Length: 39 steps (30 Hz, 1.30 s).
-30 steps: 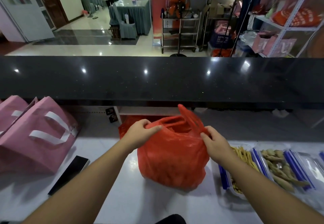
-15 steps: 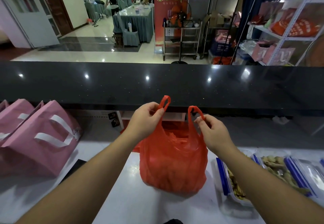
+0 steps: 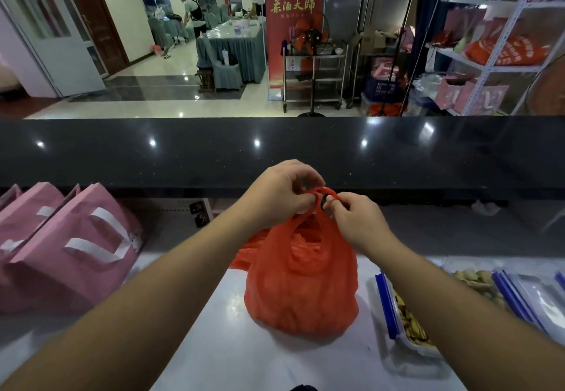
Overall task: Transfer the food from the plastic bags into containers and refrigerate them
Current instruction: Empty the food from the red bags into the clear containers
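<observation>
An orange-red plastic bag [image 3: 301,286] stands on the white counter [image 3: 238,348] in the middle, bulging with contents I cannot make out. Its two handles meet above it. My left hand [image 3: 281,193] pinches one handle and my right hand [image 3: 354,222] pinches the other, fingers touching at the loops. To the right lie clear containers with blue clips: one [image 3: 403,320] holds yellowish food strips, another [image 3: 477,283] holds pale brown pieces.
Pink paper gift bags [image 3: 70,250] with white handles stand at the left. A raised black stone ledge [image 3: 275,149] runs across behind the counter. More orange plastic [image 3: 247,253] lies behind the bag. Beyond are a dining hall, shelves and two people.
My hands lifted the two bag handles from the bag's mouth and brought them together above it. The view tilted up, so the dark phone at the left has dropped out of sight.
</observation>
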{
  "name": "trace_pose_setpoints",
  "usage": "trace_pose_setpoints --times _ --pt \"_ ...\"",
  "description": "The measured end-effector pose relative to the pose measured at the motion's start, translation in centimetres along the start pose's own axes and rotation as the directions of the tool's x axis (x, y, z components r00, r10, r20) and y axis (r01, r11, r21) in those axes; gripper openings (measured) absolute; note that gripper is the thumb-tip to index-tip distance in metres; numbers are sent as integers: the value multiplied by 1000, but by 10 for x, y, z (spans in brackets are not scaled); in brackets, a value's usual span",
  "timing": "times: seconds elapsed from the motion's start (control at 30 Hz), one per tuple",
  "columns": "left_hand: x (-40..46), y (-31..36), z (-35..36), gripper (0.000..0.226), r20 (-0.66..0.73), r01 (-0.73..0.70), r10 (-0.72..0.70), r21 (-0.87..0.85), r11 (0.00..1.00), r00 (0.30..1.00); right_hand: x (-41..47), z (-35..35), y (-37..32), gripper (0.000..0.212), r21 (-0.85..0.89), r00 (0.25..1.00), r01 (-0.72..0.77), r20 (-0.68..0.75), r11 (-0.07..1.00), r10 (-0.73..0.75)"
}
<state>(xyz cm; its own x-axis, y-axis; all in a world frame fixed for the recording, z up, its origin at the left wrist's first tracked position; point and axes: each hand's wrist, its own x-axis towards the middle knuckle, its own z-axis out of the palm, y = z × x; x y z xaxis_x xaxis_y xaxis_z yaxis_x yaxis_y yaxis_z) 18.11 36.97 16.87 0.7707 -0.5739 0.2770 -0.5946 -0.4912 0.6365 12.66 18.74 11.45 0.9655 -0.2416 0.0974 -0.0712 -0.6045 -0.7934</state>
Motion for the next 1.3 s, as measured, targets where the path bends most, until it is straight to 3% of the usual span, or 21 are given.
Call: trace_pose_setpoints --times 0.1,0.23,0.37,0.43,0.5,0.63,0.8,1.03,1.17,1.3 --pt "6 5 4 46 129 24 -35 90 996 991 -4 -4 -6 30 9 998 50 40 999 -50" --pt "14 14 1 16 150 88 -106 122 989 983 -9 -11 -2 25 78 994 47 98 996 -54" --pt "23 27 -2 8 142 74 -92 128 989 986 -26 -23 13 22 333 988 -53 155 942 1" --pt "30 37 -6 6 143 57 -75 128 990 987 -36 -24 30 25 368 991 -120 96 922 91" --pt "37 50 -11 6 167 36 -55 115 993 984 -44 -21 58 24 288 971 -238 72 928 226" --pt "49 81 -23 9 170 8 -24 89 996 985 -63 -12 117 24 185 867 -495 176 849 467" --pt "66 129 -37 10 144 -22 19 16 1000 989 -91 -11 147 35 177 777 -612 316 771 545" --pt "91 208 -15 1 61 -77 78 -19 997 995 -119 -45 157 70 431 669 -738 572 520 475" --pt "104 254 15 9 1 -41 41 -63 997 999 -149 -77 168 46 543 658 -753 641 372 396" --pt "115 296 53 8 -39 -35 32 -79 996 999 -183 -119 192 41 697 688 -705 624 135 370"
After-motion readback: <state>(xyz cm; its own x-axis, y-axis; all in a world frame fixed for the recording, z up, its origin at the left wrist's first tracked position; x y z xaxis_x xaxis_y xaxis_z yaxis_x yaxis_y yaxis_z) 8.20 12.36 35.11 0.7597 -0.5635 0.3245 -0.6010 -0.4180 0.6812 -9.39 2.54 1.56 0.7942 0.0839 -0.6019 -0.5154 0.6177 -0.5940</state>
